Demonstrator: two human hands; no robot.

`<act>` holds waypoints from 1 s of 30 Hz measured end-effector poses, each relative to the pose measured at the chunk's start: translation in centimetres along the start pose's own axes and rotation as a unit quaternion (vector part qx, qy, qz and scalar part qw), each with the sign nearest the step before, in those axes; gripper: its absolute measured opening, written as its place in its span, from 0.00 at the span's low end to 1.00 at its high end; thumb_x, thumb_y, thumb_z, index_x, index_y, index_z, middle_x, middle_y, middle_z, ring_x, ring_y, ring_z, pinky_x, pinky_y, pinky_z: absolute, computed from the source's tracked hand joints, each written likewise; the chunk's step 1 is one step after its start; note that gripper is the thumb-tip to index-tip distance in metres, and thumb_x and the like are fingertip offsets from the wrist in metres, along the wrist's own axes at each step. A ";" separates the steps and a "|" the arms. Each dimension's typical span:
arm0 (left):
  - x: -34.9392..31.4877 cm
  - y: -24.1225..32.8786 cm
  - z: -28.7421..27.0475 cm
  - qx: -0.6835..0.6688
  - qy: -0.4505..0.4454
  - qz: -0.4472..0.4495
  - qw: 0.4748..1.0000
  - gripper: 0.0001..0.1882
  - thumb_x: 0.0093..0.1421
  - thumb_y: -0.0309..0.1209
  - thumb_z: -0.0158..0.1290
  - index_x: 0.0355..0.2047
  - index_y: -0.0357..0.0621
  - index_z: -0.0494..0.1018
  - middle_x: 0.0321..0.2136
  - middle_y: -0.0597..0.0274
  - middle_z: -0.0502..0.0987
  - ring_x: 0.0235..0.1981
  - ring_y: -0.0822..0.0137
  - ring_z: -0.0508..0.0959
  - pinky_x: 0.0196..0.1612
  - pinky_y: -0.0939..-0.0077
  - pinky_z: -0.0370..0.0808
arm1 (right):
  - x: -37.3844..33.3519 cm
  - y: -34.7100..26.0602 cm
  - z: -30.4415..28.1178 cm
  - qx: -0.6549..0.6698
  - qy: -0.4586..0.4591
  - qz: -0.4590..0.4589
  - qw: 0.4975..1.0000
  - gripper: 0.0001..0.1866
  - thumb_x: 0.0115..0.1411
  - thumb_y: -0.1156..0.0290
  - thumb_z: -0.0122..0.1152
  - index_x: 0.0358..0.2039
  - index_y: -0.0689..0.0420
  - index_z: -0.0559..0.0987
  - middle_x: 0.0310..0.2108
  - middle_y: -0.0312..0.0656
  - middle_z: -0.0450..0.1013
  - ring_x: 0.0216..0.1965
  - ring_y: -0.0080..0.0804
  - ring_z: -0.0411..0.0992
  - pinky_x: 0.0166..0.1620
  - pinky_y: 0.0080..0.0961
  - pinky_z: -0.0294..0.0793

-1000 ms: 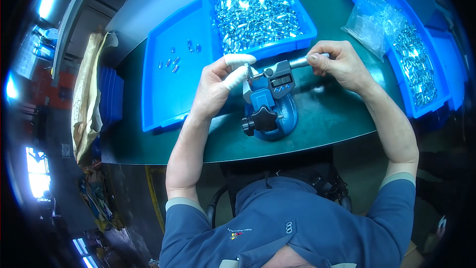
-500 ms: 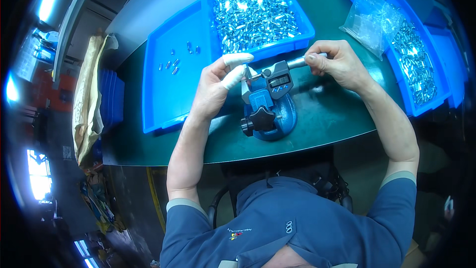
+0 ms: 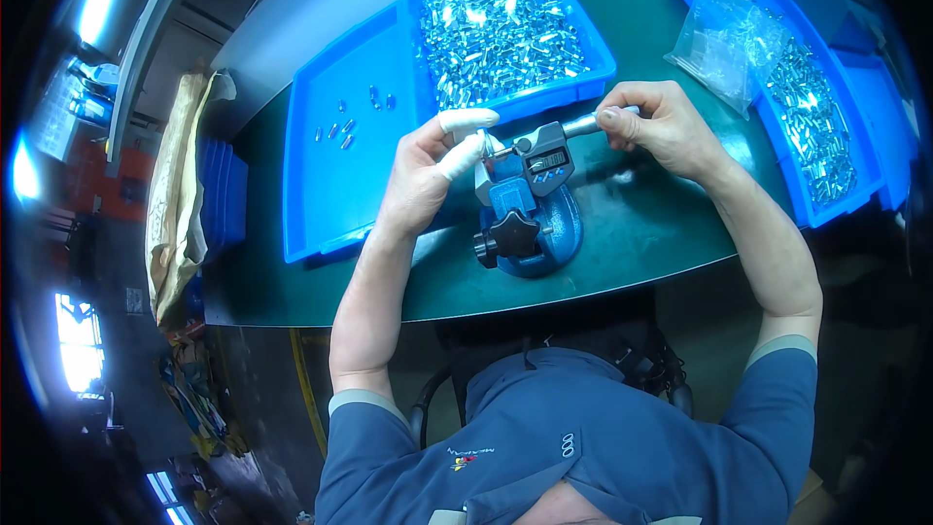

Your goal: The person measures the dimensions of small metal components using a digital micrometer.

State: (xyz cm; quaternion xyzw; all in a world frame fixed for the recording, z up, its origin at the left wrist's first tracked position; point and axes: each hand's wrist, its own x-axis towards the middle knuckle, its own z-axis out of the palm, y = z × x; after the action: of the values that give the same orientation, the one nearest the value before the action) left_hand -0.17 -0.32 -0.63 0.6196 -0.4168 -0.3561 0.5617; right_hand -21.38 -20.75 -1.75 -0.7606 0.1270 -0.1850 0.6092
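Note:
A digital micrometer [image 3: 548, 157] with a small display is clamped in a blue stand [image 3: 540, 233], which has a black star knob [image 3: 513, 232]. My left hand [image 3: 420, 170] wears white covers on the thumb and index finger. Those two fingers are closed together at the micrometer's measuring jaws, around something small and shiny that they mostly hide. On the other side, my right hand [image 3: 666, 126] pinches the thimble end of the micrometer between thumb and fingers.
Behind the micrometer, a blue bin [image 3: 604, 70] is heaped with small metal cylinders. A shallow blue tray [image 3: 321, 190] on the left holds several similar pieces. On the right, another blue tray [image 3: 826, 211] carries metal parts and a clear plastic bag [image 3: 714, 49].
Both hands keep nearly the same places on the micrometer. The digits on its display differ. The whole view has shifted very slightly.

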 end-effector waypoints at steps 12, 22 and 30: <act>0.2 0.0 0.0 0.008 -0.004 0.010 1.000 0.13 0.64 0.26 0.54 0.49 0.41 0.75 0.34 0.60 0.80 0.35 0.72 0.79 0.39 0.77 0.76 | 0.1 -0.1 -0.1 0.013 -0.003 0.007 1.000 0.17 0.62 0.57 0.62 0.32 0.60 0.80 0.22 0.34 0.73 0.26 0.18 0.71 0.32 0.17 0.70; 0.0 0.1 0.1 0.004 0.006 0.011 1.000 0.13 0.64 0.26 0.54 0.49 0.40 0.75 0.33 0.59 0.80 0.35 0.72 0.79 0.40 0.76 0.76 | 0.0 -0.2 -0.2 0.026 -0.007 0.014 1.000 0.14 0.63 0.62 0.62 0.33 0.61 0.81 0.24 0.34 0.74 0.27 0.19 0.71 0.33 0.18 0.71; 1.2 1.4 -5.1 0.169 0.124 0.108 0.972 0.15 0.62 0.27 0.57 0.49 0.37 0.74 0.33 0.57 0.80 0.34 0.71 0.78 0.41 0.76 0.75 | 0.0 -0.4 -0.3 0.032 -0.004 0.014 0.999 0.15 0.62 0.60 0.64 0.33 0.62 0.81 0.23 0.33 0.73 0.27 0.17 0.70 0.32 0.18 0.69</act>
State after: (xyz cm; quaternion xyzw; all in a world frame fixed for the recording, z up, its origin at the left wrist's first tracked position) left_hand 4.84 0.60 1.35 0.6958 -0.4630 -0.1383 0.5314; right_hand -21.49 -20.96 -1.33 -0.7397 0.1294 -0.1776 0.6361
